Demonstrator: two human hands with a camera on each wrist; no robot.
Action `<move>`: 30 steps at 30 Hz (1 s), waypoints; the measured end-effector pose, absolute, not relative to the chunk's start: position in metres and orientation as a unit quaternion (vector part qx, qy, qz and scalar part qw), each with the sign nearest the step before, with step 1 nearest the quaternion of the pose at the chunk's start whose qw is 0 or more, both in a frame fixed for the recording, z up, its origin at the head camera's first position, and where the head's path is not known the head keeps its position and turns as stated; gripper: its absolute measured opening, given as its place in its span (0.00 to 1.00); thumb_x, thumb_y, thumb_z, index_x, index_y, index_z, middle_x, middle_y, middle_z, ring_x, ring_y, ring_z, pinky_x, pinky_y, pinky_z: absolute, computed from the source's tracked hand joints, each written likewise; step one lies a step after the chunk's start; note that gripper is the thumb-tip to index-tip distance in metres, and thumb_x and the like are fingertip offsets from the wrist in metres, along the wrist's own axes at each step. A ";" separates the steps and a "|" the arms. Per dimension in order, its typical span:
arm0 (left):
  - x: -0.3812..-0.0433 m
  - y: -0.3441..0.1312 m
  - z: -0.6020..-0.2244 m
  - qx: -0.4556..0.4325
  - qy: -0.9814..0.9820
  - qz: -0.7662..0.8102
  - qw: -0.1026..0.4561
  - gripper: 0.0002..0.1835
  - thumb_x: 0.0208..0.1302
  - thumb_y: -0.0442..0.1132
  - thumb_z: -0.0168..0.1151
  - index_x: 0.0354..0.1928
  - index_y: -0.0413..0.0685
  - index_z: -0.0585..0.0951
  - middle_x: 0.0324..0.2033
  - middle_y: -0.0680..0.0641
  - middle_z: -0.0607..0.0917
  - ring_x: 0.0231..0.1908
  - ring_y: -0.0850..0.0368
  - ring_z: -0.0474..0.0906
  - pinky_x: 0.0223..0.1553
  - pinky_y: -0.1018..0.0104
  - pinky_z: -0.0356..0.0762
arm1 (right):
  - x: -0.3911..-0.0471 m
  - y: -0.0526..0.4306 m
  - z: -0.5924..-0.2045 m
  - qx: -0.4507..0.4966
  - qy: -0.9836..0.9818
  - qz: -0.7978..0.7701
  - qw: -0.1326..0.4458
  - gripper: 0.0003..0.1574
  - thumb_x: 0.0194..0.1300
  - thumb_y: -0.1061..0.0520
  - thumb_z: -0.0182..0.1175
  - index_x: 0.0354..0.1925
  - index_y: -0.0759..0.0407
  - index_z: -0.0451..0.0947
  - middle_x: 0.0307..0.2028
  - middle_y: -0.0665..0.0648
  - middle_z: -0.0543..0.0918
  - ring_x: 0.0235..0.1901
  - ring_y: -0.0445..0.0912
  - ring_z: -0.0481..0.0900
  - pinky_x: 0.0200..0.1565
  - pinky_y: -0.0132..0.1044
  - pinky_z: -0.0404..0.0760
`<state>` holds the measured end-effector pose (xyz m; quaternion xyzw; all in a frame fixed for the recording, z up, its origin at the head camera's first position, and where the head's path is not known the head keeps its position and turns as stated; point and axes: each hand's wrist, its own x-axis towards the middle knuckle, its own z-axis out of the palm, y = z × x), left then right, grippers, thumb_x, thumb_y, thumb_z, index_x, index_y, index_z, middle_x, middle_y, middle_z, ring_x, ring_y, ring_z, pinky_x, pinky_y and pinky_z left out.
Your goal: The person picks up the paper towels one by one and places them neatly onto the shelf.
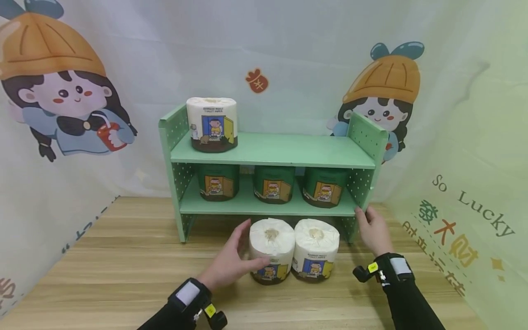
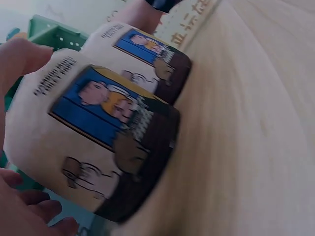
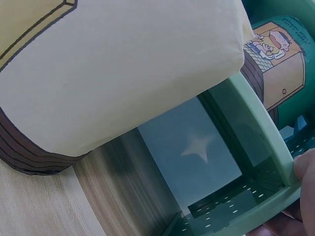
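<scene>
My left hand [image 1: 228, 261] holds a white-wrapped toilet paper roll [image 1: 272, 245] standing on the table, thumb at its front and fingers along its left side. Right beside it stands a second white toilet paper roll [image 1: 316, 250]. Both rolls are upright, just in front of a two-tier green shelf [image 1: 284, 149]. My right hand [image 1: 374, 231] grips the front edge of the shelf's right side panel, low down near the lower board. In the right wrist view, the thumb [image 3: 306, 169] lies on that edge with fingers curled behind it.
A white toilet paper roll [image 1: 212, 126] sits at the left end of the upper board. Three green-wrapped rolls [image 1: 273, 185] are spaced along the lower board. Behind the wooden table [image 1: 123, 266] hangs a printed cloth [image 1: 288, 55], which also runs along both sides.
</scene>
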<state>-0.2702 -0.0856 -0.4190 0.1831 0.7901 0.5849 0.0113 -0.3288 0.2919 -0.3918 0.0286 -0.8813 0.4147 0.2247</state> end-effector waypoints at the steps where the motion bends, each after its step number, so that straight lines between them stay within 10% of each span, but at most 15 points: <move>1: -0.271 -0.085 -0.422 0.188 0.792 0.581 0.021 0.63 0.48 0.52 0.80 0.77 0.53 0.46 0.73 0.44 0.53 0.69 0.48 0.49 0.68 0.39 0.47 | -0.329 0.292 -0.391 0.029 -0.881 0.415 0.224 0.28 0.82 0.48 0.43 0.62 0.68 0.70 0.53 0.71 0.78 0.51 0.62 0.75 0.48 0.62 0.77; 30: -0.277 -0.081 -0.448 0.196 0.807 0.557 0.015 0.58 0.38 0.56 0.84 0.72 0.64 0.59 0.58 0.50 0.62 0.58 0.53 0.59 0.62 0.40 0.61 | -0.324 0.291 -0.389 0.024 -0.881 0.420 0.217 0.29 0.82 0.46 0.42 0.63 0.68 0.70 0.54 0.71 0.77 0.52 0.62 0.75 0.48 0.62 0.77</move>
